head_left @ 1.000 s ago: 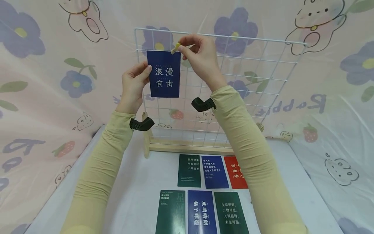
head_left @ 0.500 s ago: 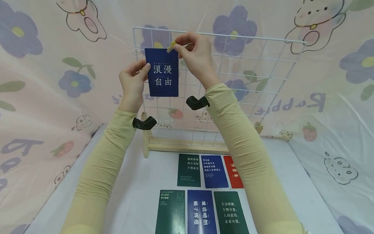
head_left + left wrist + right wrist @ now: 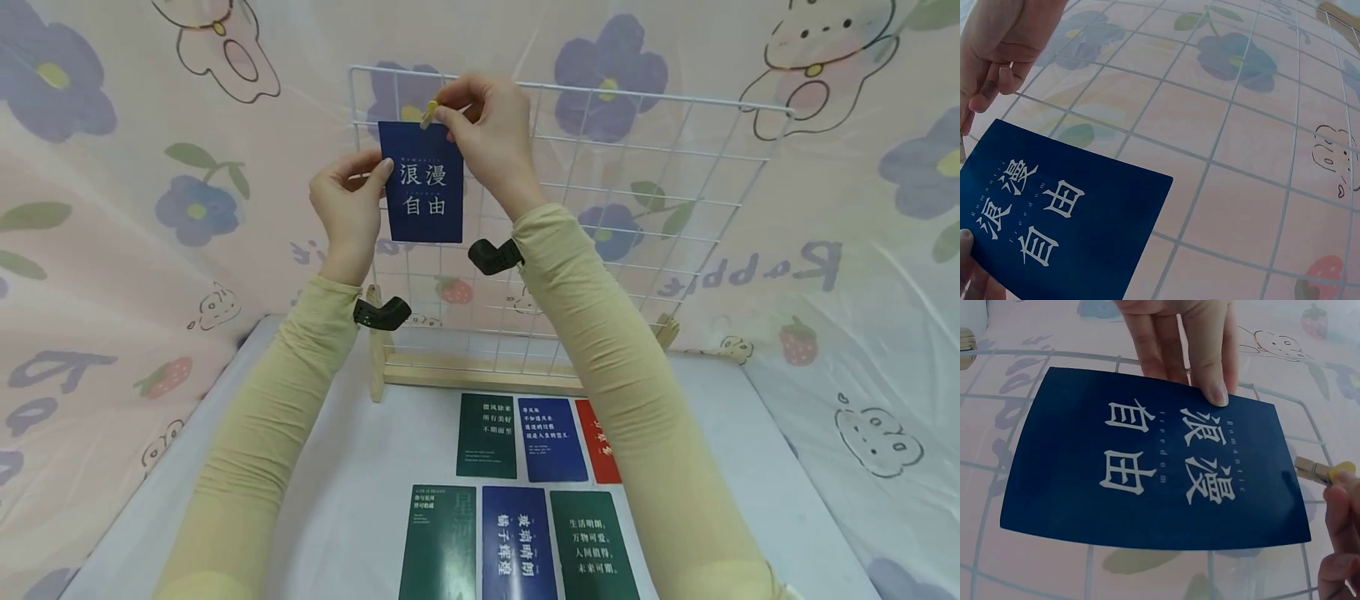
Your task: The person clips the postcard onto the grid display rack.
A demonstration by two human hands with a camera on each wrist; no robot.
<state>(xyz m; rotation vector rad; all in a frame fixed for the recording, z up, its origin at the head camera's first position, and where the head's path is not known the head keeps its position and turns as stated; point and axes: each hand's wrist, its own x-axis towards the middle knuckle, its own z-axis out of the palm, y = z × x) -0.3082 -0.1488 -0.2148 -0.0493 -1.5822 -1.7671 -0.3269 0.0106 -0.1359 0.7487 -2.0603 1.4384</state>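
My left hand (image 3: 348, 208) pinches the left edge of a dark blue card (image 3: 425, 227) with white lettering, its thumb on the front. The card stands upright in front of the upper left part of a white wire grid (image 3: 675, 98). Between thumb and forefinger, my right hand (image 3: 495, 133) holds a small wooden clothespin (image 3: 429, 115) with a yellow top. In the right wrist view the clothespin (image 3: 1313, 470) meets the card's (image 3: 1072, 456) top edge near its middle; whether it bites the card or a wire I cannot tell. The left fingers behind the card are hidden.
The grid stands on a wooden base (image 3: 480, 378) on a white table (image 3: 337, 500). Several cards lie in two rows before it, among them a green card (image 3: 438, 558) and a red card (image 3: 596, 454) partly behind my right sleeve. Patterned cloth (image 3: 225, 150) hangs behind.
My right hand has moved left with the clothespin, from the card's upper right corner to near the middle of its top edge. The card has risen slightly, still in my left hand.
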